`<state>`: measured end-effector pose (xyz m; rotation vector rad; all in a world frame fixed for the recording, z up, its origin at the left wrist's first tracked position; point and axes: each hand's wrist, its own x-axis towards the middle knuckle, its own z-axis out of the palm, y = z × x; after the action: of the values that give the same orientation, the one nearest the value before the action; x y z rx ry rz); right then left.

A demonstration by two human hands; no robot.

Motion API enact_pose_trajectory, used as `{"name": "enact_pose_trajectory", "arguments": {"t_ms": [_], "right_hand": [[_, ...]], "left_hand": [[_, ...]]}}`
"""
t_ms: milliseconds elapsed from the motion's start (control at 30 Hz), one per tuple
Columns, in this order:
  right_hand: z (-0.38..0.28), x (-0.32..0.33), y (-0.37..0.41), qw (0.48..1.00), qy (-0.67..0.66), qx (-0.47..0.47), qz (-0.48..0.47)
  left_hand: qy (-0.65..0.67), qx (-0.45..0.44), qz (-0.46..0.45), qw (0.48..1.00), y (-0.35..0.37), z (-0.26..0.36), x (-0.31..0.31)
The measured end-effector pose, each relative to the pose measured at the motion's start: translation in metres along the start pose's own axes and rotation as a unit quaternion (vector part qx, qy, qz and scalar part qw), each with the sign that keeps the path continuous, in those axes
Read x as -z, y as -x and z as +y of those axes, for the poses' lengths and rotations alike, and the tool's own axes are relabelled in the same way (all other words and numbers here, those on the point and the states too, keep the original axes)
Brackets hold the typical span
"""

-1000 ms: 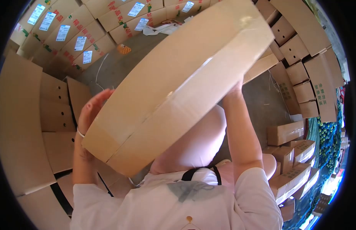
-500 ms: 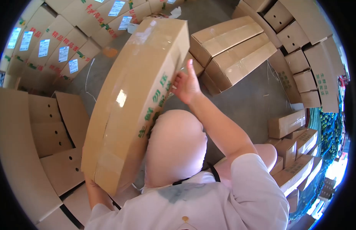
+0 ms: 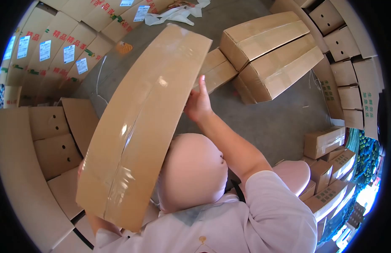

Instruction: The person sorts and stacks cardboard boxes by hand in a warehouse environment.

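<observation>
A long cardboard box (image 3: 134, 122) is held up at a slant in front of me, its broad face with a clear tape seam turned toward me. My right hand (image 3: 198, 103) grips its right edge near the far end, thumb raised beside the edge and fingertips hidden behind the box. At the near left end my left hand (image 3: 80, 169) supports it; only a sliver of that hand shows past the cardboard, and its fingers are hidden. My raised knee (image 3: 193, 173) is right beside the box, partly covered by it.
Two long taped boxes (image 3: 284, 67) lie side by side on the grey floor (image 3: 271, 122), with a smaller box (image 3: 218, 69) beside them. Labelled cartons (image 3: 69, 55) are stacked at the back left. More boxes (image 3: 328, 198) and blue-green netting (image 3: 366, 162) stand at right.
The held box has turned, hiding its green-printed side and showing more of the taped face. My right hand has moved in from beside the box onto its edge.
</observation>
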<state>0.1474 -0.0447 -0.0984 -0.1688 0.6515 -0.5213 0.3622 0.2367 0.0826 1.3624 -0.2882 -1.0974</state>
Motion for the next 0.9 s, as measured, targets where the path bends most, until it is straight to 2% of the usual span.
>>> {"name": "enact_pose_trajectory", "arguments": {"t_ms": [133, 200, 233, 267, 300, 333, 367, 500, 567, 600, 633, 667, 733, 800, 833, 900], "right_hand": [[-0.005, 0.011, 0.004, 0.996, -0.077, 0.053, -0.005], [-0.004, 0.028, 0.001, 0.986, -0.112, 0.122, 0.001], [-0.002, 0.04, 0.001, 0.987, -0.111, 0.118, 0.006], [-0.004, 0.05, 0.0, 0.987, -0.07, 0.106, 0.1], [-0.007, 0.061, -0.001, 0.977, -0.03, 0.096, 0.19], [-0.011, 0.08, -0.003, 0.973, 0.036, 0.077, 0.214], [-0.018, 0.083, -0.002, 0.973, 0.036, 0.079, 0.214], [-0.03, 0.083, 0.014, 0.968, 0.097, 0.101, 0.209], [-0.029, 0.083, 0.018, 0.968, 0.066, 0.092, 0.225], [-0.03, 0.084, 0.023, 0.973, 0.048, 0.084, 0.209], [-0.028, 0.087, 0.025, 0.972, 0.046, 0.085, 0.212], [-0.028, 0.09, 0.025, 0.978, 0.024, 0.083, 0.188], [-0.028, 0.087, 0.028, 0.982, -0.001, 0.085, 0.166], [-0.03, 0.077, 0.024, 0.991, 0.085, 0.095, 0.051], [-0.03, 0.072, 0.019, 0.99, 0.082, 0.098, 0.055], [-0.029, 0.061, 0.01, 0.977, 0.139, 0.098, 0.129]], "left_hand": [[-0.076, -0.098, -0.106, 0.987, -0.049, 0.02, -0.026], [-0.009, -0.081, -0.032, 0.996, -0.088, 0.007, -0.032], [0.065, -0.032, 0.081, 0.994, -0.113, -0.013, -0.021], [0.066, -0.031, 0.082, 0.994, -0.133, -0.043, 0.016], [0.075, 0.048, 0.075, 0.993, -0.16, -0.073, 0.063], [0.084, 0.069, 0.08, 0.991, -0.168, -0.089, 0.07], [0.093, 0.09, 0.085, 0.988, -0.175, -0.105, 0.075], [0.122, 0.046, 0.087, 0.988, -0.157, -0.127, 0.061], [0.153, 0.102, 0.109, 0.977, -0.161, -0.146, 0.083], [0.151, 0.106, 0.107, 0.977, -0.167, -0.169, 0.103], [0.166, 0.071, 0.076, 0.981, -0.173, -0.192, 0.121], [0.182, 0.037, 0.044, 0.982, -0.179, -0.215, 0.139], [0.194, 0.027, 0.05, 0.979, -0.18, -0.231, 0.14], [0.189, 0.032, 0.068, 0.979, -0.183, -0.232, 0.14], [0.182, 0.039, 0.076, 0.979, -0.185, -0.227, 0.137], [0.171, 0.05, 0.091, 0.98, -0.19, -0.219, 0.132]]}}
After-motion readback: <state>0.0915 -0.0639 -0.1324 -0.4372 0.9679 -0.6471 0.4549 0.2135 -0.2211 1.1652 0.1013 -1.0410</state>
